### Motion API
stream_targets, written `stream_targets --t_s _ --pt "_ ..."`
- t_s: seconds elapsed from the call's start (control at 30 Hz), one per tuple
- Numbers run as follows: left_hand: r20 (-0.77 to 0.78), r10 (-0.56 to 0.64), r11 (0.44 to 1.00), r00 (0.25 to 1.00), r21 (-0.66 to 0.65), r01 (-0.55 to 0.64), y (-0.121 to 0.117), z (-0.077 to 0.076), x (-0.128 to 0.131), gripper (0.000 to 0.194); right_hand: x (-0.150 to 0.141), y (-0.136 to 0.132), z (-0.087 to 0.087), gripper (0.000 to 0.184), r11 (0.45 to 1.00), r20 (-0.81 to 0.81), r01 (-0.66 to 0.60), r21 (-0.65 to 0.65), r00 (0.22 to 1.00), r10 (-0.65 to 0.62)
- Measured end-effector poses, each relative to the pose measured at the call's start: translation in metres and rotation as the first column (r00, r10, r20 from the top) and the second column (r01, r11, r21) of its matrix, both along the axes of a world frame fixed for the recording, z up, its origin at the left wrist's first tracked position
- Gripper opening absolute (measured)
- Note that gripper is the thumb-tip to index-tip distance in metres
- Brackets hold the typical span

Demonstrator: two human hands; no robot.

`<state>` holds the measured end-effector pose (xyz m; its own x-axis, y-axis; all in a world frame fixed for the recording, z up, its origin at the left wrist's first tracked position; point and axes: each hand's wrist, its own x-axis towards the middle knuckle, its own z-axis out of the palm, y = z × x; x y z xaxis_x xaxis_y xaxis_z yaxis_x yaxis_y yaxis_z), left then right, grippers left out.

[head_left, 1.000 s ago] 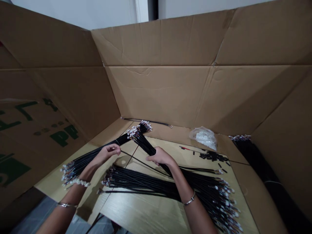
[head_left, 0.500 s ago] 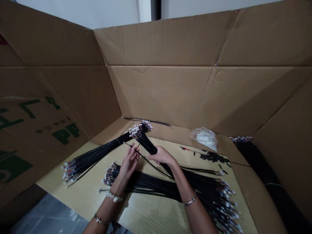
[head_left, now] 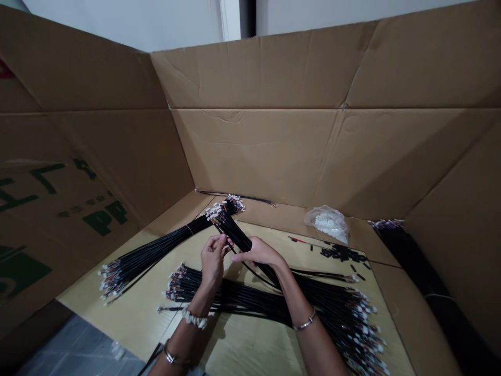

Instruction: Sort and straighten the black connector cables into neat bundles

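Observation:
My right hand (head_left: 263,251) is closed round a bundle of black cables (head_left: 236,230) whose ends carry white connectors (head_left: 216,213). Beside it, my left hand (head_left: 213,256) pinches a single black cable (head_left: 243,263) that runs along the bundle's lower left side. Below my hands a thick pile of black cables (head_left: 250,297) lies across the table, with connectors at both ends. Another cable bundle (head_left: 156,251), tied near its upper end, rests to the left. The held bundle's connector end overlaps or lies close to the tied bundle's far end; which one I cannot tell.
Cardboard walls (head_left: 254,151) stand round the back and sides of the table (head_left: 117,313). At the back right are a clear bag of white parts (head_left: 329,223) and scattered short black pieces (head_left: 340,253). A further dark cable bundle (head_left: 415,277) lies at the far right.
My left hand has moved slightly right, closer to my right hand. The single cable, which stood away from the bundle, now lies against it. My right hand keeps its hold.

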<state>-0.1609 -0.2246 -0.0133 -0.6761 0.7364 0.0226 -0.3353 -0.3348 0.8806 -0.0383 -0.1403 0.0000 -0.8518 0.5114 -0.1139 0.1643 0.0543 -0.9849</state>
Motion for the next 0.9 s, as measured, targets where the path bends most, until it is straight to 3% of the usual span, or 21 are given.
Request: stream_targets --t_s 0.17,0.3,0.37,0.43,0.53,0.63,0.7,0.83,0.9 --pt "-0.114 0.119 0.992 0.986 -0.02 -0.122 0.0 -0.006 -0.001 0.037 0.0 0.001 -0.001 0.018 0.999 0.069 -0.014 0.031 0.998 0.012" --pt "-0.104 0.097 0.995 0.99 0.016 -0.096 0.004 -0.014 0.0 0.039 -0.003 0.002 -0.002 0.019 0.998 0.079 0.009 0.067 0.997 -0.014" --pt "-0.076 -0.002 1.0 0.997 0.024 0.004 0.006 -0.017 0.006 0.045 -0.004 0.001 -0.002 0.017 0.997 0.086 0.008 0.078 0.996 -0.015" --pt "-0.068 -0.18 0.984 0.981 -0.018 0.179 0.007 -0.017 0.014 0.049 -0.006 -0.001 -0.003 0.014 0.997 0.11 -0.02 0.071 0.994 0.012" --pt "-0.03 -0.433 0.899 0.901 -0.083 0.43 0.007 -0.013 0.023 0.047 -0.008 -0.005 -0.003 0.021 0.996 0.141 -0.088 0.019 0.986 0.084" --pt "0.049 -0.527 0.846 0.849 -0.067 0.529 0.01 -0.007 0.021 0.046 -0.008 -0.006 -0.001 0.025 0.997 0.111 -0.08 0.004 0.991 0.079" --pt "0.094 -0.507 0.858 0.857 -0.039 0.512 0.015 -0.003 0.015 0.045 -0.008 -0.006 0.0 0.022 0.998 0.098 -0.06 0.026 0.994 0.058" --pt "0.108 -0.357 0.934 0.928 0.014 0.357 0.023 0.001 0.002 0.036 -0.009 -0.007 0.002 0.021 0.994 0.172 -0.087 0.071 0.982 0.073" --pt "0.081 -0.375 0.927 0.923 0.026 0.375 0.023 -0.001 -0.005 0.038 -0.009 -0.007 0.001 0.024 0.993 0.182 -0.084 0.079 0.981 0.068"
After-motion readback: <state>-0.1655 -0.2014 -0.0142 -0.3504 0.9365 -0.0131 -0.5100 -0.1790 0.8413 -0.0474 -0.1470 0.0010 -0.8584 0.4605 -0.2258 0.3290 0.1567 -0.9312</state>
